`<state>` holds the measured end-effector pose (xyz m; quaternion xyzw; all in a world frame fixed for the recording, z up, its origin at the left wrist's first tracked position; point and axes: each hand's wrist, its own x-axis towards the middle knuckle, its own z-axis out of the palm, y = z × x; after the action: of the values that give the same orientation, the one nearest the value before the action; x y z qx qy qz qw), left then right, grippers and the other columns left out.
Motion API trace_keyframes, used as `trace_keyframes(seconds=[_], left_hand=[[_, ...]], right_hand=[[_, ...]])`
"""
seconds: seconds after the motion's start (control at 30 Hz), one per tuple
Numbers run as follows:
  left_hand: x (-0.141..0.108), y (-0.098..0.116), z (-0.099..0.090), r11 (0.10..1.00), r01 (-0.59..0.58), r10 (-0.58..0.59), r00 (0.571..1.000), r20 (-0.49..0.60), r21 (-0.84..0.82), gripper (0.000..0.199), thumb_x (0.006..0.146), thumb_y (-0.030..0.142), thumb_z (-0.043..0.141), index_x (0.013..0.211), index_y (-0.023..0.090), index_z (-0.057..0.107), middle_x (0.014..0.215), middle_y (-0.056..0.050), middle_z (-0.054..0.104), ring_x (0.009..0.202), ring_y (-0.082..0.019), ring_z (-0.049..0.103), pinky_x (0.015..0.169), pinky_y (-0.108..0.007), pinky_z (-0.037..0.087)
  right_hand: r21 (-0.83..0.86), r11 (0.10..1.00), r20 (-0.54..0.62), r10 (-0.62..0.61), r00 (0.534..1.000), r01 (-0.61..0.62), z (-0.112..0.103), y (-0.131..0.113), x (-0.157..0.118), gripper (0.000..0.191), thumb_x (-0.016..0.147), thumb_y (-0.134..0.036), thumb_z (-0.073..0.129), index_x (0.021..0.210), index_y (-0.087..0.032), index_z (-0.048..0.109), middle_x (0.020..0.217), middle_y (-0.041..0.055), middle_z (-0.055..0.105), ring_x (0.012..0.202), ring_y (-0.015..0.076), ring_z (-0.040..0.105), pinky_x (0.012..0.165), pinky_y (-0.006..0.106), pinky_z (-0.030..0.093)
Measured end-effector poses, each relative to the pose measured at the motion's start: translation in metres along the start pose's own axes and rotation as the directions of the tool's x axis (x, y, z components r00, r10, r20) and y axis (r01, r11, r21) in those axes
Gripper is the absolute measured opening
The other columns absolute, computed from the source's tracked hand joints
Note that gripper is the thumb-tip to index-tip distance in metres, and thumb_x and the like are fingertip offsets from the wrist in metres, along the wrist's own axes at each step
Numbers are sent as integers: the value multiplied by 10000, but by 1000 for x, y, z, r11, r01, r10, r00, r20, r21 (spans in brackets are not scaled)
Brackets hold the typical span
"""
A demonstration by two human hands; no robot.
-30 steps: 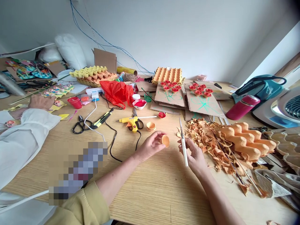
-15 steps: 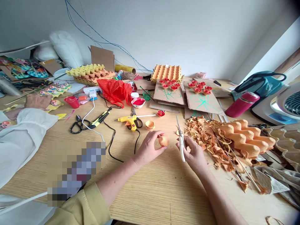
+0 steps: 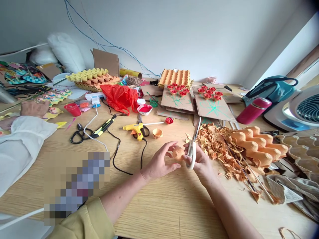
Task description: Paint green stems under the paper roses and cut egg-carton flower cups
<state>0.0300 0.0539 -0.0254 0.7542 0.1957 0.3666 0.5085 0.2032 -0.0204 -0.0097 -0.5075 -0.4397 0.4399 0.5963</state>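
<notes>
My left hand (image 3: 161,161) curls its fingers around a small orange egg-carton cup (image 3: 178,153), rounded side towards me, its thumb a little below the cup. Close against the cup's right side, my right hand (image 3: 200,162) holds white-handled scissors (image 3: 191,151), blades pointing away from me. Its fingertips touch the cup's edge. Whether the blades are fully closed is hard to see. Beyond my left hand stand a few nested orange cups (image 3: 157,133) and a red paper flower (image 3: 169,121). Orange scraps (image 3: 219,146) lie heaped right of my right hand.
A yellow glue gun (image 3: 136,129) with a black cord lies beyond my left hand, near a bowl of red paint (image 3: 145,109). Cardboard sheets (image 3: 214,108) bear red flowers. At right are an egg tray (image 3: 259,146) and pink bottle (image 3: 254,110). A co-worker's white sleeve (image 3: 27,142) is at left.
My hands have come together: the cup has moved slightly right, and the scissors now sit beside it with the right fingertips touching it. The whole view has shifted slightly.
</notes>
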Motion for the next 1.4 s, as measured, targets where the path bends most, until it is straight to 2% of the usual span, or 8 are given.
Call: trace_keyframes(seconds=[0.1, 0.2, 0.6, 0.8, 1.03, 1.13, 1.23, 1.4], left_hand=[[2, 1, 2, 925, 194, -186, 981, 56, -328, 489, 826, 405, 747, 1211, 181, 547, 1202, -130, 651, 1109, -262, 637, 895, -346, 516], [4, 4, 2, 828, 276, -277, 958, 72, -489, 430, 789, 429, 783, 1065, 176, 571, 1145, -105, 665, 1086, -248, 643, 916, -347, 500], [4, 3, -1, 749, 339, -317, 938, 141, -570, 496, 752, 388, 822, 1160, 177, 634, 1221, -114, 631, 1062, -240, 617, 785, -296, 523], [5, 4, -3, 801, 350, -328, 935, 134, -486, 489, 760, 435, 803, 1153, 168, 689, 1126, -103, 683, 959, -203, 622, 688, -247, 472], [7, 2, -4, 720, 342, -378, 923, 72, -604, 477, 738, 416, 820, 1131, 174, 701, 1105, -91, 665, 948, -192, 619, 711, -259, 494], [8, -2, -6, 674, 308, -417, 909, -2, -672, 467, 709, 400, 845, 1088, 168, 700, 1079, -82, 662, 949, -184, 617, 719, -261, 498], [11, -5, -8, 631, 266, -440, 896, -54, -729, 462, 688, 369, 862, 1073, 179, 690, 1032, -52, 672, 932, -169, 627, 739, -266, 500], [13, -8, -9, 607, 198, -445, 887, -122, -770, 464, 673, 343, 876, 1063, 188, 678, 1049, -40, 686, 890, -154, 651, 727, -261, 507]], right_hand=[[45, 999, -8, -21, 1000, 21, 2, 1, -2, 456, 665, -406, 875, 1026, -268, 634, 845, -23, 595, 714, 134, 519, 636, 253, 449], [55, 998, 3, -41, 999, 41, 4, 2, -3, 439, 673, -386, 877, 1017, -271, 630, 847, -23, 588, 710, 133, 509, 629, 252, 441], [173, 985, -2, 5, 1000, -4, 6, 12, -2, 391, 739, -370, 832, 1039, -259, 607, 865, -19, 559, 739, 127, 482, 625, 239, 407], [59, 998, -6, -1, 1000, 2, 9, 4, -3, 419, 712, -422, 832, 1009, -259, 585, 804, -29, 562, 667, 130, 461, 578, 252, 383], [-136, 991, -39, -2, 999, -4, 0, 2, -2, 388, 786, -517, 728, 994, -234, 562, 777, -12, 548, 670, 157, 476, 603, 290, 381], [-420, 906, 2, -55, 999, 50, -7, -2, -4, 271, 874, -483, 625, 846, -224, 552, 742, -9, 524, 696, 167, 473, 643, 302, 370], [-646, 741, 94, -158, 983, 181, -13, -4, -5, 256, 904, -403, 581, 744, -226, 489, 700, -25, 487, 661, 155, 446, 668, 308, 349], [-812, 456, 248, -297, 922, 365, -19, 1, -3, 174, 908, -337, 566, 805, -226, 481, 765, -15, 554, 716, 168, 511, 819, 351, 372]])
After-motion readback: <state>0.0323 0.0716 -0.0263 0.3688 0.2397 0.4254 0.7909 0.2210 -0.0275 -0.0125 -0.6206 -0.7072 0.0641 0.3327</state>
